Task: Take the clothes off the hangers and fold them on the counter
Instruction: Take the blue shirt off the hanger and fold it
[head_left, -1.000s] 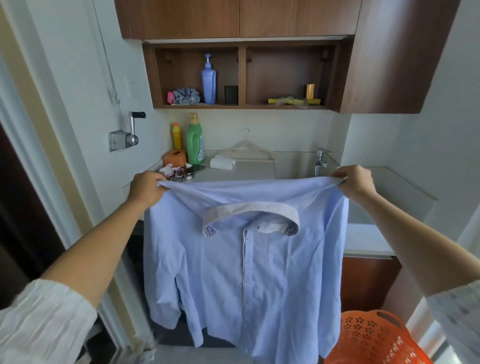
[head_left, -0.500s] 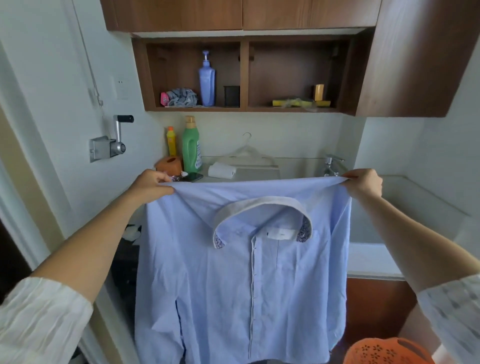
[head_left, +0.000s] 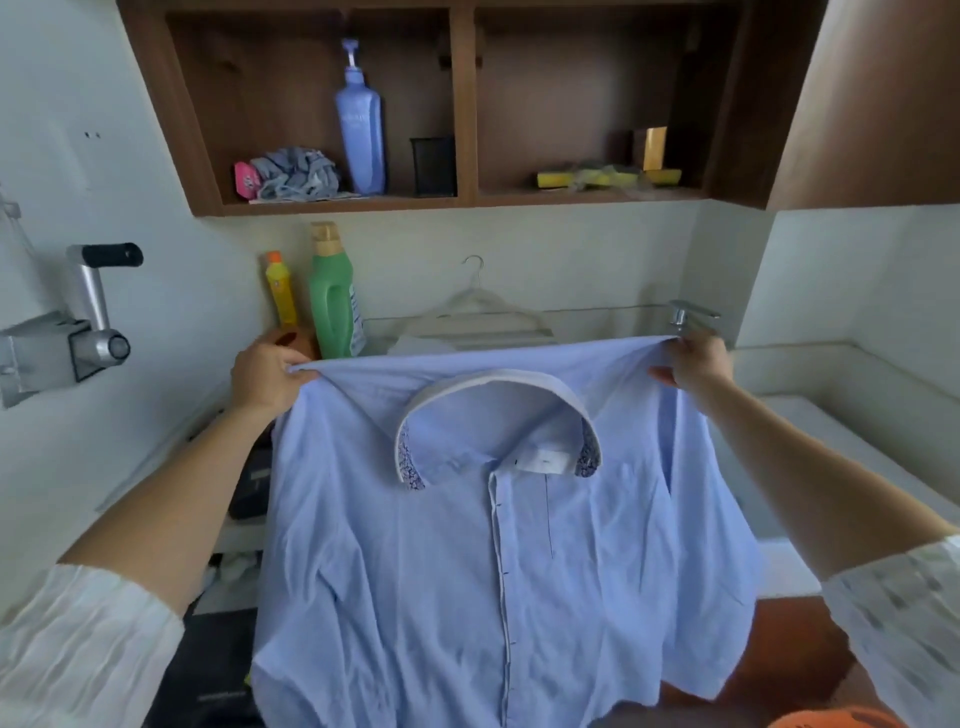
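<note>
A light blue button-up shirt (head_left: 498, 545) with a white collar hangs spread out in front of me, its front facing me. My left hand (head_left: 262, 376) pinches its left shoulder and my right hand (head_left: 693, 361) pinches its right shoulder, both held up at counter height. A white hanger (head_left: 480, 312) lies bare on the counter (head_left: 810, 415) behind the shirt. The shirt hides most of the counter.
A green detergent bottle (head_left: 332, 296) and a yellow bottle (head_left: 280, 286) stand at the counter's back left. A tap (head_left: 685, 317) is at back right. A wall crank (head_left: 88, 322) juts out at left. An orange basket (head_left: 831, 719) sits at the bottom right. Shelves hang above.
I have moved closer to the counter and the view has tilted up. The shirt is held higher and nearer the counter, and both hands keep their grip on the shoulders.
</note>
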